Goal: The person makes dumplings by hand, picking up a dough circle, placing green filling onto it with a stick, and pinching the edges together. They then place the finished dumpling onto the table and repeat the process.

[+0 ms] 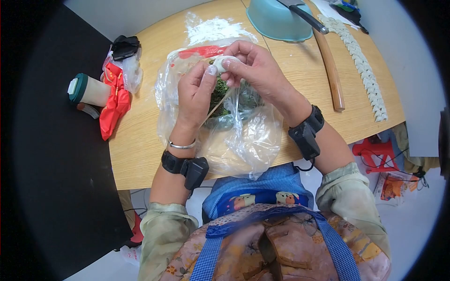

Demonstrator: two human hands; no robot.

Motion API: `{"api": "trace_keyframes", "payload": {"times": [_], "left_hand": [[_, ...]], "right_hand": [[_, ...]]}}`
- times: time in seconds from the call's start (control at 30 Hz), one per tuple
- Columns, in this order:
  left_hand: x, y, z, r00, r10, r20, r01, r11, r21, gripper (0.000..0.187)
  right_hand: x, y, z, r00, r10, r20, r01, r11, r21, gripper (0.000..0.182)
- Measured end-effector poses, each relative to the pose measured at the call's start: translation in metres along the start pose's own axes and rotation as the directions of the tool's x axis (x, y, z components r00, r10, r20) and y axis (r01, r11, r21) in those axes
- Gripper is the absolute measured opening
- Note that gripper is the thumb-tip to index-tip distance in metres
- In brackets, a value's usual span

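Note:
Both of my hands hold a small piece of white dough (220,63) above a clear plastic bag. My left hand (199,91) pinches its left edge with flour on the thumb. My right hand (253,68) grips it from the right, fingers curled behind. Below them, the open plastic bag (243,145) holds a dark green chopped filling (218,96). A thin light stick (218,108) leans out of the filling toward my left wrist. My fingers partly hide the dough and the filling.
White flour (215,31) lies behind the bag. A teal basin (276,21), a cleaver (307,18) and a wooden rolling pin (330,70) are at the back right. Folded dumplings (358,63) line the right side. A lidded cup (91,90) and red packaging (114,100) sit left.

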State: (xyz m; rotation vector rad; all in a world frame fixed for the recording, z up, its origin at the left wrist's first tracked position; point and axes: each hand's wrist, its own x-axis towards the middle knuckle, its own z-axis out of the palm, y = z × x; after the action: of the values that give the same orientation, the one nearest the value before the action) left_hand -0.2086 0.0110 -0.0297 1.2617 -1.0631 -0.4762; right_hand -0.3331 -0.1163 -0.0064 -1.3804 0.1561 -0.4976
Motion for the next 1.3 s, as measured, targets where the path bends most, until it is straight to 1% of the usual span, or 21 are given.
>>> {"api": "trace_keyframes", "payload": {"times": [0.03, 0.13, 0.2, 0.23, 0.3, 0.33, 0.4, 0.47, 0.5, 0.67, 0.77, 0.83, 0.97, 1.03, 1.07, 1.17, 1.23, 1.3], "left_hand": [[0.000, 0.000, 0.001, 0.999, 0.052, 0.013, -0.053, 0.996, 0.068, 0.025], [-0.001, 0.002, 0.001, 0.999, 0.043, 0.019, -0.044, 0.998, 0.036, 0.024], [-0.001, 0.004, 0.001, 1.000, 0.023, 0.008, -0.023, 1.000, 0.007, 0.023], [-0.001, 0.004, 0.000, 1.000, 0.001, -0.003, -0.002, 1.000, -0.022, 0.022], [0.000, 0.005, -0.001, 1.000, 0.005, -0.006, -0.005, 1.000, -0.015, 0.022], [0.000, 0.005, -0.002, 1.000, 0.007, -0.008, -0.007, 1.000, -0.009, 0.022], [0.000, 0.004, -0.003, 1.000, 0.010, -0.009, -0.010, 1.000, -0.017, 0.022], [0.000, 0.004, -0.003, 1.000, 0.013, -0.010, -0.013, 1.000, -0.025, 0.022], [0.000, 0.003, -0.004, 1.000, 0.024, 0.000, -0.024, 1.000, 0.001, 0.021], [0.000, 0.000, -0.005, 0.999, 0.042, 0.014, -0.042, 0.998, 0.056, 0.018], [0.000, -0.003, -0.005, 0.996, 0.080, 0.031, -0.082, 0.994, 0.073, 0.016], [0.000, -0.004, -0.003, 0.994, 0.106, 0.014, -0.107, 0.986, 0.125, 0.016], [-0.002, 0.000, 0.002, 0.995, 0.097, 0.002, -0.096, 0.986, 0.133, 0.017], [-0.003, 0.001, 0.003, 0.993, 0.010, -0.120, -0.012, 1.000, -0.016, 0.019], [-0.002, 0.002, 0.002, 0.993, 0.010, -0.121, -0.012, 1.000, -0.016, 0.019], [0.000, 0.002, -0.003, 0.995, 0.025, -0.100, -0.023, 1.000, 0.018, 0.019], [0.001, -0.003, -0.004, 0.992, 0.127, -0.016, -0.122, 0.975, 0.188, 0.021], [-0.003, -0.003, -0.006, 0.993, 0.109, -0.043, -0.099, 0.975, 0.199, 0.019]], "right_hand": [[0.000, 0.000, -0.001, 1.000, 0.000, 0.000, 0.000, 1.000, 0.000, 0.016], [0.002, 0.004, -0.002, 1.000, 0.020, 0.024, -0.021, 1.000, 0.017, 0.018], [0.004, 0.008, 0.001, 0.970, -0.235, 0.064, 0.242, 0.961, -0.132, 0.027], [0.004, 0.007, 0.001, 0.970, -0.235, 0.065, 0.242, 0.961, -0.132, 0.027], [0.002, 0.004, -0.001, 0.952, -0.286, 0.112, 0.305, 0.848, -0.433, 0.035], [0.002, 0.003, -0.001, 0.952, -0.286, 0.113, 0.306, 0.848, -0.432, 0.035], [0.000, 0.001, 0.000, 0.960, -0.275, 0.062, 0.264, 0.801, -0.538, 0.032], [-0.002, 0.000, 0.001, 0.957, -0.286, 0.053, 0.266, 0.782, -0.564, 0.030], [-0.002, 0.000, 0.002, 0.953, -0.299, 0.044, 0.266, 0.763, -0.589, 0.028], [-0.002, 0.002, 0.003, 0.938, -0.347, 0.023, 0.290, 0.746, -0.600, 0.025], [-0.002, 0.002, 0.004, 0.929, -0.370, 0.007, 0.297, 0.734, -0.611, 0.025], [-0.003, 0.001, 0.005, 0.925, -0.381, -0.004, 0.297, 0.727, -0.619, 0.025], [-0.004, 0.001, 0.006, 0.920, -0.390, -0.035, 0.283, 0.724, -0.629, 0.025], [-0.003, 0.001, 0.006, 0.918, -0.395, -0.037, 0.285, 0.722, -0.630, 0.025], [-0.003, 0.002, 0.006, 0.919, -0.393, -0.018, 0.297, 0.721, -0.626, 0.025], [-0.003, 0.001, 0.008, 0.922, -0.386, 0.006, 0.304, 0.716, -0.629, 0.025], [-0.004, 0.002, 0.008, 0.925, -0.380, 0.010, 0.299, 0.710, -0.637, 0.024], [-0.003, 0.002, 0.008, 0.918, -0.396, -0.009, 0.313, 0.738, -0.597, 0.023]]}}
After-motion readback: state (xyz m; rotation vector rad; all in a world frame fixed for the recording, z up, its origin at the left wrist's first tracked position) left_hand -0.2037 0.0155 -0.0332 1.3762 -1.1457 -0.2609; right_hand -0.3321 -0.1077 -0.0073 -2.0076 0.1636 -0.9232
